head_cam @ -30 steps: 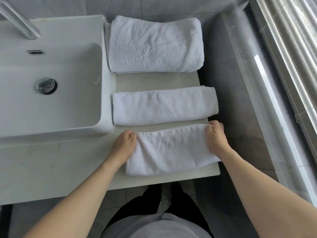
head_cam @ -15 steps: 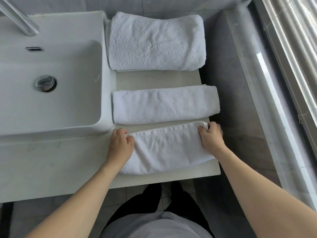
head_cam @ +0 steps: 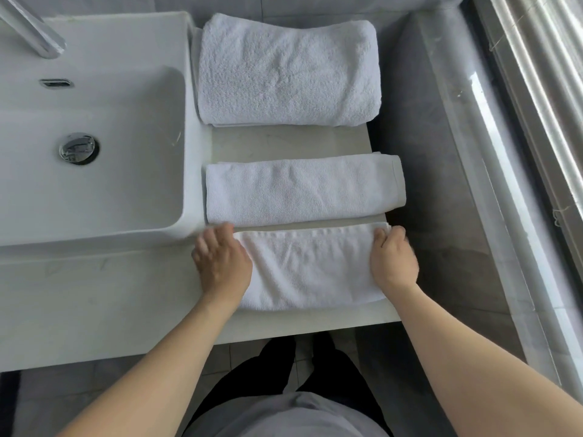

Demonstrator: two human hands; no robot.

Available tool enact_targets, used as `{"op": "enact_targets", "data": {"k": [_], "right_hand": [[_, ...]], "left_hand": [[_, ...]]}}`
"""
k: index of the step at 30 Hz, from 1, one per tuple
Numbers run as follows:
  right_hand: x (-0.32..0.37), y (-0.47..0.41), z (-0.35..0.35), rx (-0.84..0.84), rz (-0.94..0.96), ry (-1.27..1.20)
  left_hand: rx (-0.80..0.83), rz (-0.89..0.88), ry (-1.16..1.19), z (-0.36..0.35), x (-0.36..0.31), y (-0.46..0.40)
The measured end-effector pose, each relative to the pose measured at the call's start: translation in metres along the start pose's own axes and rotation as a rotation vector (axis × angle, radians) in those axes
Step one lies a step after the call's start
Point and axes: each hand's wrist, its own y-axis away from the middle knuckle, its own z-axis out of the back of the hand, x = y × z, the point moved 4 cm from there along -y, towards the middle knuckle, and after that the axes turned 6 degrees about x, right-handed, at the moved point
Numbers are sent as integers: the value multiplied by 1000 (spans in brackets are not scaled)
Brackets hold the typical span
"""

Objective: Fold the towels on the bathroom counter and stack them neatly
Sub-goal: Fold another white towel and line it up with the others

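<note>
Hands (head_cam: 222, 263) (head_cam: 394, 261) apparently pinch near towel's (head_cam: 310, 269) ends at counter (head_cam: 94, 298) edge.

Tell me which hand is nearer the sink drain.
Left. The left hand rests on the near towel's left end, just past the sink's front corner from the sink drain. The right hand holds the towel's far end, farther away.

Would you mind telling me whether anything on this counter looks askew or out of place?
Only slightly. The middle towel overhangs the counter's right edge, and the near towel, held at its ends by the left hand and right hand, has a bowed front edge. Nothing is stacked yet.
</note>
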Motion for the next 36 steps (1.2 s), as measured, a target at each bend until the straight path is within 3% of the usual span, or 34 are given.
{"op": "enact_targets", "data": {"k": [3, 6, 9, 11, 36], "right_hand": [[12, 11, 7, -282, 157, 154], [26, 27, -12, -174, 523, 271], [17, 23, -39, 110, 566, 411], [9, 14, -46, 164, 532, 473], [13, 0, -43, 46, 607, 368]], "left_hand": [[20, -400, -175, -12, -27, 23], [224, -581, -267, -39, -44, 42], [330, -576, -341, -56, -35, 36], [316, -587, -364, -56, -20, 29], [123, -625, -266, -48, -4, 14]]}}
